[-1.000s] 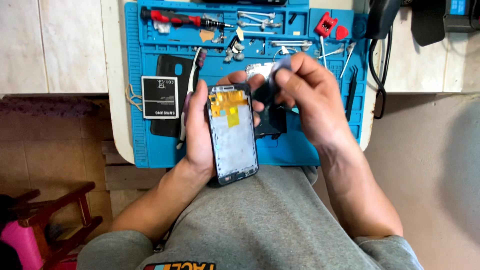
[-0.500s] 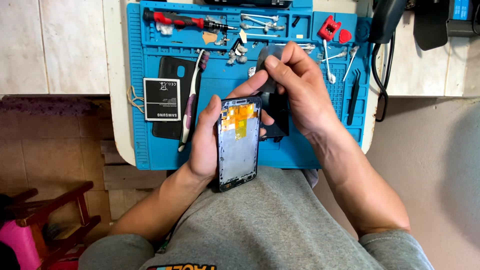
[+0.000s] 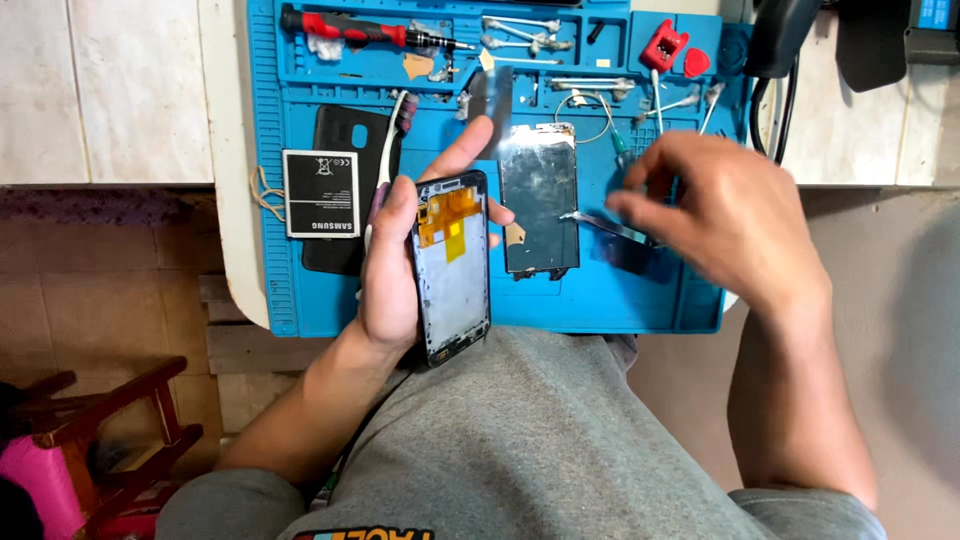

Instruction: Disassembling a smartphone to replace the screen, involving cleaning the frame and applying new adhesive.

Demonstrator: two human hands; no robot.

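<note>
Since the earlier frame your right hand (image 3: 725,215) has swung off the phone frame (image 3: 452,265) to the blue mat (image 3: 600,300), fingers pinched on metal tweezers (image 3: 605,226). Your left hand (image 3: 395,260) is clamped around the frame, its long axis running toward you. The removed screen panel (image 3: 538,198) lies between both hands, just left of the tweezer tips.

Glossy glass panel (image 3: 539,200) on matt rubbery mat (image 3: 620,300).
</note>
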